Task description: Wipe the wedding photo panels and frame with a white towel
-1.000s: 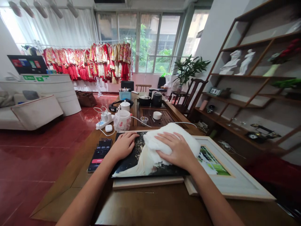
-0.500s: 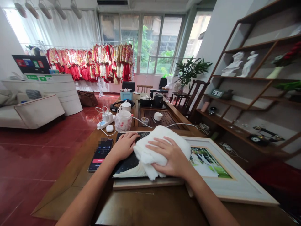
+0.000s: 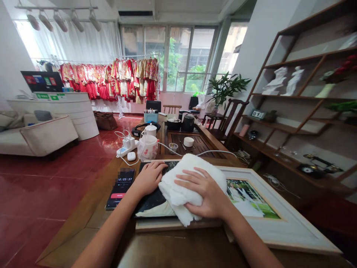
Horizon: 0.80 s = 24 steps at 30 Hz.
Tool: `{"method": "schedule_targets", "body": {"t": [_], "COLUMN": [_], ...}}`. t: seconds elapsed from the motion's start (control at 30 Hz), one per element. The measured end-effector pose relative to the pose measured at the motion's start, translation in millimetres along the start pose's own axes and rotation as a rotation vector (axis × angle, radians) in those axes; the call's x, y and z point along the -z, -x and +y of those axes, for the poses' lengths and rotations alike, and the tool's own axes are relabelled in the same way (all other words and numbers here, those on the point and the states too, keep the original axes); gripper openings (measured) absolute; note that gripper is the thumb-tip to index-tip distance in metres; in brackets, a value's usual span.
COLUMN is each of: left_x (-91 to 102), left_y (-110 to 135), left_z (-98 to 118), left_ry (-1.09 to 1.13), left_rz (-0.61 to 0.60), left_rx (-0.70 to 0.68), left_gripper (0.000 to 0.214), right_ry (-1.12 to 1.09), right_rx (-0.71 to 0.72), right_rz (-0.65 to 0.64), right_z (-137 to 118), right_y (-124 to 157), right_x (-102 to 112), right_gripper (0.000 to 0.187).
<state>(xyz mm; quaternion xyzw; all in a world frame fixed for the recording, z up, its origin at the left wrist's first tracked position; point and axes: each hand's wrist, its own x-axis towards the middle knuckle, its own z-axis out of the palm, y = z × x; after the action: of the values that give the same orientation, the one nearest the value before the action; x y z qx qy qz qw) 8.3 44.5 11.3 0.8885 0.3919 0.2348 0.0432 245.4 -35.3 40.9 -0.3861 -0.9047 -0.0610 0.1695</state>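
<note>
The left hand (image 3: pixel 149 178) lies open and flat on a dark picture board (image 3: pixel 152 208). It grips nothing. The right hand (image 3: pixel 203 193) is open too, with its fingers a bit apart. It sits on top of a soft white cloth (image 3: pixel 174 190) and presses down, but it does not seem to pinch the cloth. The cloth lies on the picture board, just beside the left hand, and a corner of it hangs over the board's near edge.

To the right, a big white frame (image 3: pixel 281 223) lies flat on the wood table (image 3: pixel 95 219). It has a photo (image 3: pixel 245 197) of two people in it, and the board lies partly over it. To the left of the board is a phone (image 3: pixel 120 188) with a timer on it.

Past the hands are a white power strip (image 3: pixel 125 147), a small white case (image 3: pixel 131 156), and a white jug (image 3: pixel 147 147) with wires near it. Next come a white teapot (image 3: pixel 150 130), a dark tea tray (image 3: pixel 189 149), a white cup (image 3: pixel 189 142), and a black kettle (image 3: pixel 188 123).

On the right, a wood shelf (image 3: pixel 292 111) holds two white statues (image 3: pixel 279 80). Far off, red dresses (image 3: pixel 111 80) hang on a rack in front of the windows (image 3: pixel 189 56). A sofa (image 3: pixel 39 134) stands on the shiny red floor (image 3: pixel 55 163).
</note>
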Motion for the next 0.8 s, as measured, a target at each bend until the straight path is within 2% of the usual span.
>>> {"method": "schedule_targets", "body": {"t": [0.17,0.23,0.3,0.57,0.63,0.8], "left_x": [2.6,3.0,2.9,0.2,0.2,1.5], "left_y": [0.9,1.2,1.3,0.8,1.1,1.5], "left_z": [0.9,1.0,1.1,0.2,-0.3,0.3], "left_ry": [-0.011,-0.009,-0.009,-0.021,-0.024,-0.023], "left_rz": [-0.012,-0.012,-0.009,0.008,0.01,0.002], "left_rx": [-0.009,-0.01,-0.011,-0.009,-0.017,-0.027], "left_gripper": [0.038,0.038,0.039,0.039,0.039,0.038], "right_ry": [0.084,0.11,0.116,-0.024,-0.029,0.112], "right_rx": [-0.179,-0.209,-0.191,0.03,0.03,-0.106], "right_rz": [0.118,0.126,0.103,-0.094,-0.098,0.019], "right_z": [17.4,20.9,19.7,-4.2,-2.1,16.0], "right_y": [7.6,10.0,10.1,-0.1,0.0,7.0], "right_x": [-3.6,-3.5,-2.4,7.0,7.7,5.9], "right_gripper": [0.068,0.072,0.072,0.078,0.078,0.073]}}
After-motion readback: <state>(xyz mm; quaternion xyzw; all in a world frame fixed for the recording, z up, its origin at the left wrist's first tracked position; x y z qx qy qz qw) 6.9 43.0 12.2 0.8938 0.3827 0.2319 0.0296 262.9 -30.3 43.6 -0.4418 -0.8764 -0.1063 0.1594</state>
